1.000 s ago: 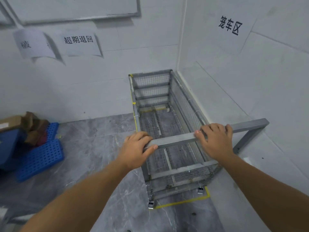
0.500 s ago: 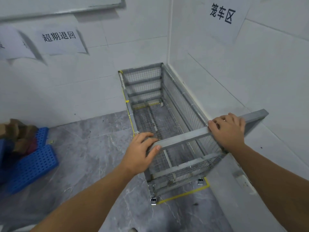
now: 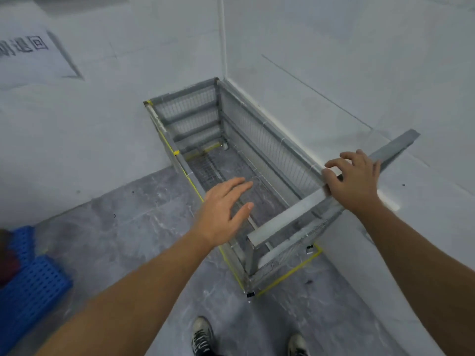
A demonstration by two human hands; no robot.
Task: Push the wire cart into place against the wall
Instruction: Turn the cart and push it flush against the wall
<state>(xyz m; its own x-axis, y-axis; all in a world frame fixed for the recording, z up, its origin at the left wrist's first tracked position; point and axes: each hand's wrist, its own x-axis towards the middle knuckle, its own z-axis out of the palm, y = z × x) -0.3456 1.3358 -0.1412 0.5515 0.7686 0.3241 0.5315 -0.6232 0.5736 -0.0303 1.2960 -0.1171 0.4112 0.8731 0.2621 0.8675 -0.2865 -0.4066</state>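
Note:
The grey wire cart [image 3: 259,140] stands in the room corner, its long side along the right wall [image 3: 359,73] and its far end at the back wall. It sits inside a yellow tape outline [image 3: 290,272] on the floor. A grey handle bar [image 3: 290,214] runs across its near end. My left hand [image 3: 223,211] hovers above the cart's near left side, fingers spread, off the bar. My right hand [image 3: 354,178] rests on the bar's right part with fingers loose and partly lifted.
Blue plastic pallets [image 3: 28,286] lie on the marbled grey floor at the left. A paper sign [image 3: 30,55] hangs on the back wall. My two shoes [image 3: 203,337] stand just behind the cart's near end.
My left hand has come off the handle bar and opened above the cart. My right hand's grip has loosened. The view has tilted down and my shoes now show.

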